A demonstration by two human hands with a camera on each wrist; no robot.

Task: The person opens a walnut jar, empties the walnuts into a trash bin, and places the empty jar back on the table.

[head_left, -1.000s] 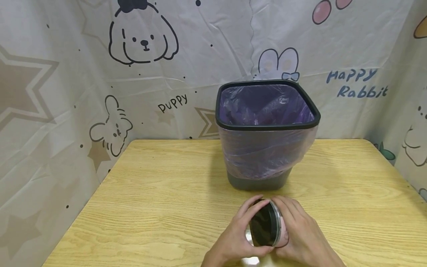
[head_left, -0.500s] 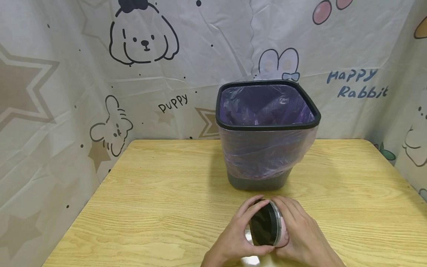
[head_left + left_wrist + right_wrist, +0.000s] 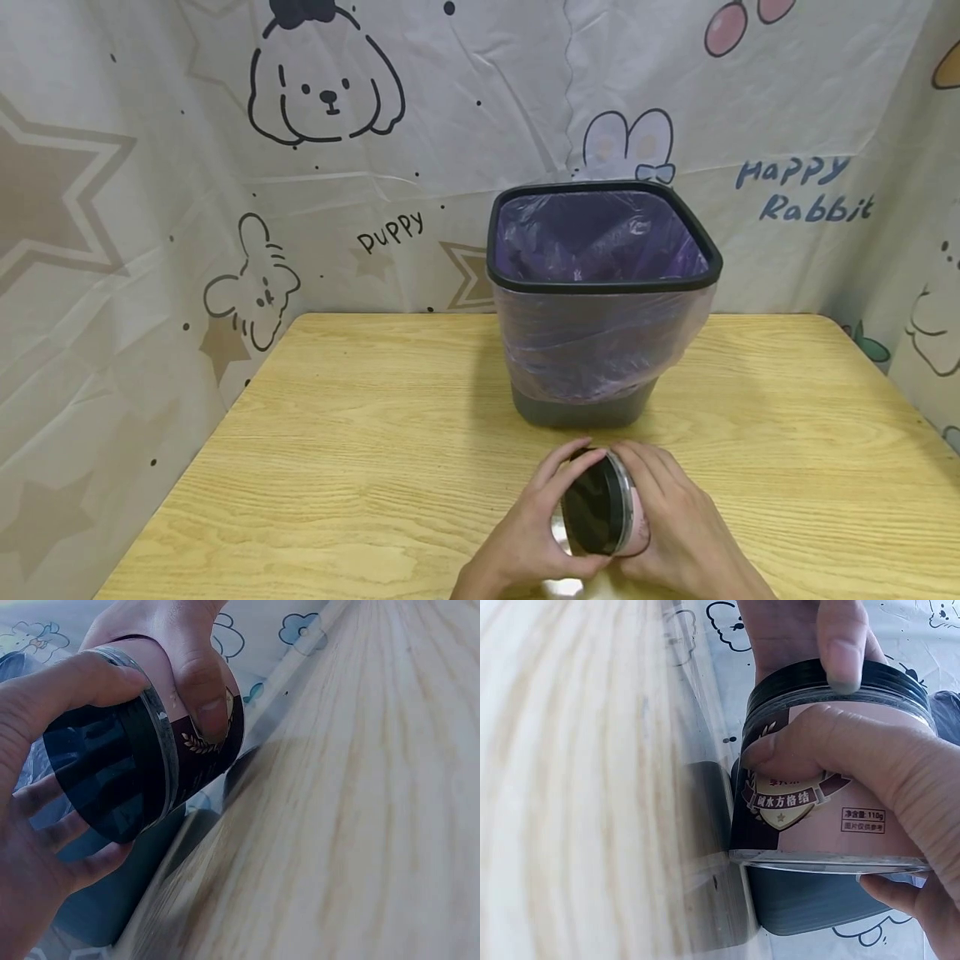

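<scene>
A clear jar with a black lid and a pink label is tipped on its side near the table's front, its lid facing left. My left hand grips the lid, with the fingers over its far edge and the thumb at the near edge. Around the labelled body curls my right hand. In the right wrist view the label bears Chinese print and a crest, and my right thumb lies across it. The left wrist view shows the lid between my left thumb and fingers. The jar's base is hidden in the head view.
Just beyond the hands stands a dark grey bin with a black rim and a purple plastic liner. The wood-grain table ends against a printed cloth backdrop. A bright reflection shows on the table under the jar.
My left thumb has shifted very slightly at the lid's near edge. The jar, both hands and the bin otherwise stay almost where they were.
</scene>
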